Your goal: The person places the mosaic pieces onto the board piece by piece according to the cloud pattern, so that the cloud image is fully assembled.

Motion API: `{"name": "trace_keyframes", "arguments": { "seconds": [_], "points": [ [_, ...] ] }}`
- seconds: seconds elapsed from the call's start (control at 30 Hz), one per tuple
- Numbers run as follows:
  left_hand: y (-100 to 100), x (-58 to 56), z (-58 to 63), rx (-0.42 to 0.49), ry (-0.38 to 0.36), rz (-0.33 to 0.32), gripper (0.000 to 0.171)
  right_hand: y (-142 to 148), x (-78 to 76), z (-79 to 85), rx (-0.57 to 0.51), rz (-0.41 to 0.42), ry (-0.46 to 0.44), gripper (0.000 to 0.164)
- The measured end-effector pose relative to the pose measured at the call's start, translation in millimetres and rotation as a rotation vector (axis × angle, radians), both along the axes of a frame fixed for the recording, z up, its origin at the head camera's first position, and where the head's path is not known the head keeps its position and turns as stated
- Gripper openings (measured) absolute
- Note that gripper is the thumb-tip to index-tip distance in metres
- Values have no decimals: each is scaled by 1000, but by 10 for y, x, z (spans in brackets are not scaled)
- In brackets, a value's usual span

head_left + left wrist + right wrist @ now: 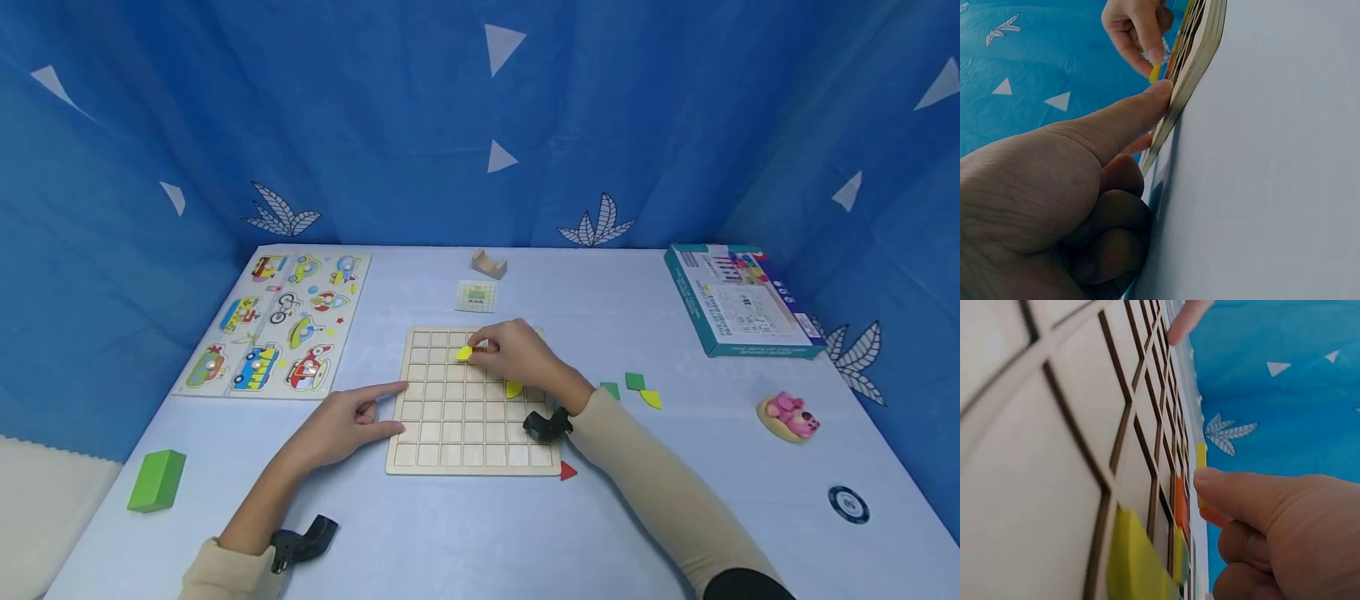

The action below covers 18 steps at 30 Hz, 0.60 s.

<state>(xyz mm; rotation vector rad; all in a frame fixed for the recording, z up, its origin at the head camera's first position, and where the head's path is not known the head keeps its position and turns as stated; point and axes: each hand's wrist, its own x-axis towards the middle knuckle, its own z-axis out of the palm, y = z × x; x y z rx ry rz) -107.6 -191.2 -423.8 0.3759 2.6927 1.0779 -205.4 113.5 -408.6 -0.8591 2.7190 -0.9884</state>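
Note:
A wooden grid board point(427, 454) lies flat in the middle of the table. My right hand point(517, 357) pinches a yellow tile point(464, 354) between thumb and index finger, above the board's far rows. In the right wrist view this tile point(1201, 456) is seen edge-on, apart from the grid. Another yellow tile point(513, 389) with a curved side sits on the board, partly under my right hand. An orange piece point(1181, 503) also shows there. My left hand point(341, 425) touches the board's left edge with straight index finger and thumb; its other fingers are curled.
Beyond the board lie a pattern card point(476, 296) and a small wooden holder point(489, 264). Green tiles point(634, 381), a yellow tile point(651, 399) and a red triangle point(567, 471) lie rightward. A vehicle puzzle point(348, 283), green block point(157, 481), box point(757, 304), pink figurine point(791, 415) and round disc point(848, 504) surround them.

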Motion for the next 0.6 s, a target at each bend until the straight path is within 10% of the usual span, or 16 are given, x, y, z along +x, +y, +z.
{"name": "trace_keyframes", "arguments": {
  "seconds": [0.6],
  "points": [
    [3, 0, -3, 8, -10, 8, 59, -159, 25, -104, 22, -70, 16, 24]
  ]
}}
